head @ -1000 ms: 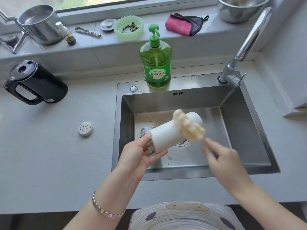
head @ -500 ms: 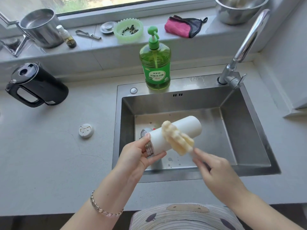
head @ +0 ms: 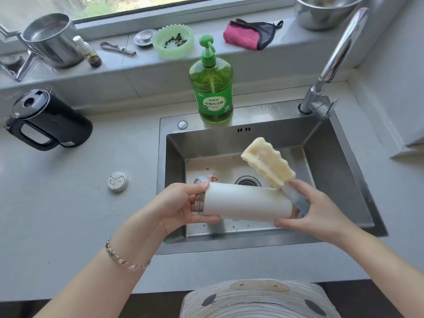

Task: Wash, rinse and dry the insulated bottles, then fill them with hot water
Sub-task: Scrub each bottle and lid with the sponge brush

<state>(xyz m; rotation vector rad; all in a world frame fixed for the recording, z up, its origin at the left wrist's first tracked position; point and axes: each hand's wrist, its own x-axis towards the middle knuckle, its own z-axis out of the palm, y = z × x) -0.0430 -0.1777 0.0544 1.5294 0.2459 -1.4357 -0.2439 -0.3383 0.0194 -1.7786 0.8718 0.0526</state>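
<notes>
A white insulated bottle point(head: 245, 203) lies nearly level over the steel sink point(head: 339, 180), its metal threaded mouth to the left. My left hand point(head: 181, 207) grips it at the mouth end. My right hand point(head: 319, 210) cups the bottle's base and also holds the grey handle of a yellow sponge brush point(head: 268, 165), whose ridged head sticks up above the base. A second bottle point(head: 203, 180) with a red bit shows partly behind my left hand on the sink floor. A white round lid point(head: 118, 181) rests on the counter to the left.
A green dish soap pump bottle point(head: 212, 88) stands behind the sink, and the tap point(head: 330, 65) rises at the back right. A black kettle point(head: 49, 121) lies on the left counter. The sill holds a steel pot point(head: 51, 40), a green dish point(head: 173, 41), a pink cloth point(head: 249, 34) and a steel bowl point(head: 325, 10).
The bottle has swung from tilted away to lying across the sink. My right hand moved from scrubbing its side to its base, and the sponge head lifted off the bottle.
</notes>
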